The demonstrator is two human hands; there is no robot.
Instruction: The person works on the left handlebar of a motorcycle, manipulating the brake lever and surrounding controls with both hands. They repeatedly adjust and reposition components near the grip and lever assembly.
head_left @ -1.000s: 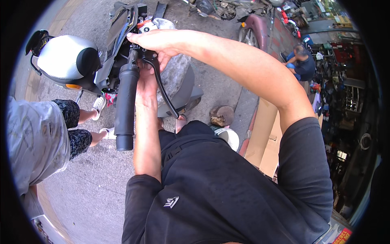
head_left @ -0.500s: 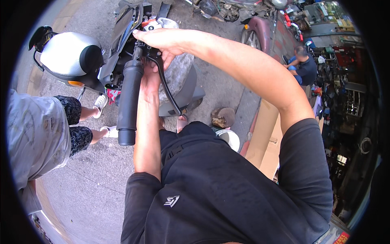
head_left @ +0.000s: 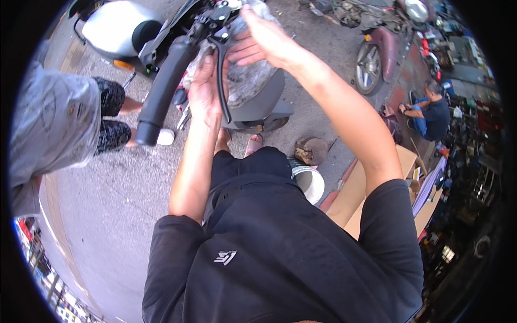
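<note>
Near: the black shirt (head_left: 280, 237) is filling the lower view, with both bare forearms reaching up from it. The left hand (head_left: 206, 94) is sitting between the black handlebar grip (head_left: 165, 91) and the curved black lever (head_left: 221, 81), the lever crossing in front of its edge. Its fingers are pointing up toward the control housing (head_left: 216, 20); whether they are closing on anything, cannot tell.

Change: a second ago the right hand (head_left: 264, 43) was lying over the housing; now it is standing to the right of the lever, fingers spread, holding nothing visible. The handlebar grip is also slanting more in view, though the camera has shifted too. Reading: any handling at the housing is now probably depending on the left hand alone.

Beyond: the grey fluffy seat cover (head_left: 253, 83) is lying under the right hand. The white bucket (head_left: 312, 185) and wood stump (head_left: 311, 151) are standing on the ground nearby.

Farther: a person in a grey shirt (head_left: 62, 116) is standing at left, a white-seated scooter (head_left: 110, 27) is parking beyond, and another person (head_left: 431, 114) is crouching at right.
</note>
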